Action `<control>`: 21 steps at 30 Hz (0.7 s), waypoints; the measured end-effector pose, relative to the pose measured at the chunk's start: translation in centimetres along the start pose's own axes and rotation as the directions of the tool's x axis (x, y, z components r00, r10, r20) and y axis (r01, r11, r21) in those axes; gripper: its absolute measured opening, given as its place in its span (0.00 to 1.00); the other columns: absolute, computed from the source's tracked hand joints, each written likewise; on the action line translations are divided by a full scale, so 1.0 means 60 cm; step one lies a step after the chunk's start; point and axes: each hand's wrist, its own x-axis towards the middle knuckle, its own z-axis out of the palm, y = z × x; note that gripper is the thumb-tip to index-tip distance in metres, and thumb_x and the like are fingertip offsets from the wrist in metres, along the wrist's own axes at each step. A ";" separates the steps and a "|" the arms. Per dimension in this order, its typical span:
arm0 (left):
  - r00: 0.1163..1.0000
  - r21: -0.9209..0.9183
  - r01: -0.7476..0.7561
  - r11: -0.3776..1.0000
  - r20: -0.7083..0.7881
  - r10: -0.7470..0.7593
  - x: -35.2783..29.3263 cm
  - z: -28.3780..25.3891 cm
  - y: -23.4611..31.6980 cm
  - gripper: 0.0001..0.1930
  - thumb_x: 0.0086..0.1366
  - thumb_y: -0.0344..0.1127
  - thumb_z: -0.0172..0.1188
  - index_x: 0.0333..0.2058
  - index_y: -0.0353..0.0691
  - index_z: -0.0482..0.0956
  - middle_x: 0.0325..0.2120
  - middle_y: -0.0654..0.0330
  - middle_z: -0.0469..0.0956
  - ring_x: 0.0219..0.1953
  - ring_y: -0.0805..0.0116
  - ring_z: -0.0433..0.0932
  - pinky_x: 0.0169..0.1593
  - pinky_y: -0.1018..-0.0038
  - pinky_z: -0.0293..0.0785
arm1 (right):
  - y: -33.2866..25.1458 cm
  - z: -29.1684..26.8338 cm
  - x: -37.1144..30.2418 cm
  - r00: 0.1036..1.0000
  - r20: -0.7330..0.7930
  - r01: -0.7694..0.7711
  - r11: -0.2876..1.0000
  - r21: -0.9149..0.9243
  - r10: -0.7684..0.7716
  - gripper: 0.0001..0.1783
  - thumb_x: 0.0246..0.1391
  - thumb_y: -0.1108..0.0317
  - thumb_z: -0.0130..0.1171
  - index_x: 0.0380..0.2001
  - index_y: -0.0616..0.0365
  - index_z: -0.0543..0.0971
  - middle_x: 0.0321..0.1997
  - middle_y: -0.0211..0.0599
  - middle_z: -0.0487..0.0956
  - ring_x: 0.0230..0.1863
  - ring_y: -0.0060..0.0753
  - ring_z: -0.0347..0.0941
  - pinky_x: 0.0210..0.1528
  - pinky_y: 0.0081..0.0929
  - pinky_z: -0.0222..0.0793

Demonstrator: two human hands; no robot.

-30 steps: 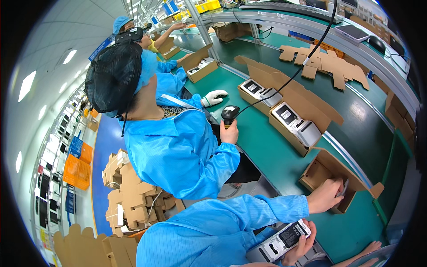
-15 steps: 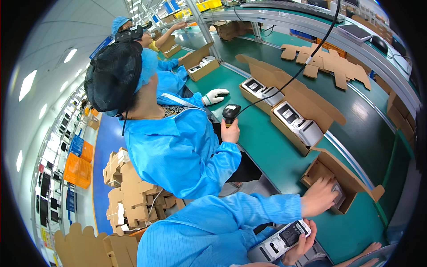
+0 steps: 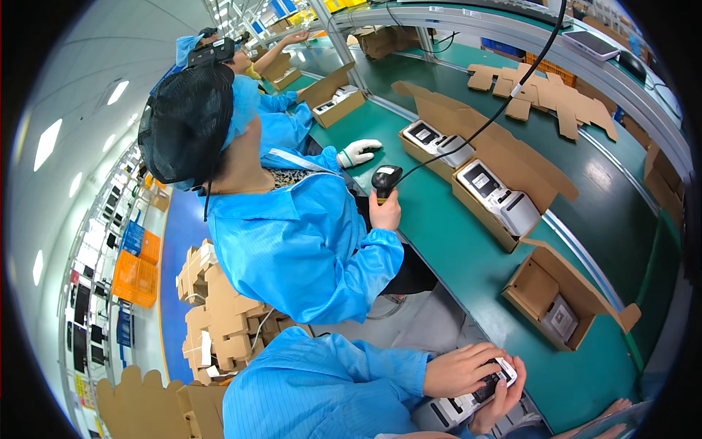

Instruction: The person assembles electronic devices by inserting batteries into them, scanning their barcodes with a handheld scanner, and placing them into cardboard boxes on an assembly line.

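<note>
White plastic device (image 3: 440, 412) sits low in the head view, beside the bench (image 3: 457, 256); firm support and even finger pressure would probably serve best; the right hand (image 3: 503, 399) closes around one end, thumb alongside; the left hand (image 3: 461, 368) arches over it, fingers half curled, any grip hidden.

The long grey and white machine (image 3: 441, 411) over there is held at a slant in the right hand (image 3: 506, 399), its black patch (image 3: 485, 393) facing up, with the left hand (image 3: 461, 368) lying on top and hiding some of it from me.
</note>
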 end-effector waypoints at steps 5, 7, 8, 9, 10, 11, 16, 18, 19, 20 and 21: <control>1.000 0.000 0.006 1.000 0.001 -0.006 -0.003 0.004 0.001 0.27 0.54 0.29 0.66 0.53 0.34 0.71 0.59 0.48 0.66 0.61 0.48 0.66 0.63 0.58 0.67 | -0.003 0.010 -0.001 0.999 -0.011 0.033 0.999 -0.006 -0.033 0.30 0.60 0.68 0.51 0.64 0.70 0.63 0.60 0.57 0.74 0.62 0.45 0.70 0.68 0.39 0.60; 1.000 0.041 0.000 0.999 -0.002 0.000 -0.003 0.005 0.001 0.24 0.58 0.32 0.65 0.54 0.35 0.73 0.59 0.48 0.68 0.62 0.49 0.68 0.56 0.59 0.73 | -0.004 0.011 -0.001 0.999 -0.010 0.034 0.999 -0.010 -0.034 0.30 0.60 0.68 0.51 0.64 0.70 0.63 0.60 0.57 0.74 0.61 0.45 0.71 0.68 0.38 0.61; 1.000 0.041 0.000 0.999 -0.003 0.000 -0.003 0.005 0.000 0.24 0.58 0.32 0.65 0.54 0.35 0.73 0.59 0.48 0.68 0.62 0.49 0.68 0.56 0.59 0.73 | -0.004 0.011 -0.001 1.000 -0.012 0.029 0.999 -0.014 -0.029 0.30 0.60 0.68 0.51 0.64 0.70 0.63 0.59 0.56 0.74 0.61 0.44 0.71 0.68 0.38 0.61; 1.000 0.052 -0.005 0.999 -0.011 0.006 -0.003 0.006 -0.001 0.24 0.58 0.32 0.65 0.53 0.35 0.73 0.58 0.48 0.68 0.62 0.49 0.68 0.56 0.59 0.73 | -0.004 0.011 -0.001 1.000 -0.014 0.024 1.000 -0.019 -0.024 0.30 0.60 0.68 0.51 0.64 0.70 0.64 0.59 0.56 0.74 0.61 0.43 0.71 0.68 0.38 0.61; 1.000 0.062 -0.011 0.998 -0.020 0.012 -0.003 0.007 -0.001 0.24 0.58 0.32 0.66 0.53 0.35 0.73 0.58 0.48 0.68 0.62 0.49 0.68 0.57 0.59 0.73 | -0.004 0.011 -0.001 1.000 -0.013 0.024 1.000 -0.019 -0.024 0.30 0.60 0.68 0.51 0.64 0.70 0.64 0.59 0.56 0.74 0.61 0.43 0.71 0.68 0.38 0.61; 1.000 0.062 -0.010 0.998 -0.021 0.012 -0.004 0.007 -0.002 0.24 0.58 0.32 0.66 0.53 0.35 0.73 0.58 0.48 0.68 0.62 0.49 0.68 0.57 0.59 0.73 | -0.003 0.010 -0.001 1.000 -0.014 0.024 1.000 -0.015 -0.025 0.30 0.60 0.68 0.52 0.64 0.70 0.64 0.59 0.56 0.74 0.61 0.43 0.71 0.68 0.38 0.61; 1.000 0.061 -0.005 0.998 -0.012 0.006 0.000 0.007 -0.001 0.24 0.57 0.31 0.65 0.52 0.34 0.73 0.56 0.47 0.69 0.61 0.48 0.68 0.58 0.59 0.72 | -0.004 0.009 -0.002 1.000 -0.015 0.026 1.000 -0.008 -0.027 0.30 0.60 0.68 0.52 0.64 0.70 0.64 0.59 0.56 0.74 0.61 0.43 0.71 0.67 0.37 0.61; 1.000 0.044 -0.004 0.999 -0.015 0.005 0.005 0.009 -0.003 0.23 0.57 0.31 0.65 0.51 0.34 0.73 0.55 0.48 0.69 0.60 0.48 0.69 0.58 0.60 0.72 | -0.006 0.007 -0.003 0.999 -0.042 -0.003 0.999 -0.038 0.001 0.31 0.58 0.65 0.55 0.62 0.70 0.65 0.58 0.57 0.74 0.61 0.46 0.70 0.67 0.42 0.61; 1.000 0.026 -0.005 1.000 -0.018 0.006 0.008 0.010 -0.004 0.22 0.57 0.30 0.65 0.50 0.34 0.74 0.54 0.48 0.70 0.60 0.48 0.69 0.58 0.60 0.72 | -0.005 0.006 -0.003 0.999 -0.043 -0.002 0.999 -0.039 0.001 0.31 0.58 0.65 0.55 0.62 0.70 0.65 0.58 0.57 0.74 0.61 0.46 0.70 0.67 0.42 0.61; 1.000 0.024 -0.006 1.000 -0.018 0.007 0.010 0.012 -0.004 0.22 0.57 0.30 0.65 0.50 0.34 0.74 0.54 0.48 0.70 0.60 0.48 0.69 0.58 0.60 0.72 | -0.002 0.005 -0.004 0.999 -0.052 -0.001 0.999 -0.052 -0.002 0.31 0.57 0.66 0.55 0.62 0.69 0.65 0.58 0.56 0.74 0.60 0.45 0.70 0.67 0.40 0.61; 0.999 0.016 -0.003 1.000 -0.038 0.004 0.013 0.012 -0.004 0.20 0.56 0.31 0.64 0.48 0.34 0.74 0.52 0.49 0.70 0.57 0.50 0.70 0.56 0.61 0.73 | -0.002 0.005 -0.005 0.998 -0.063 0.003 0.998 -0.066 -0.007 0.31 0.57 0.66 0.55 0.62 0.69 0.66 0.58 0.55 0.74 0.59 0.44 0.70 0.66 0.39 0.61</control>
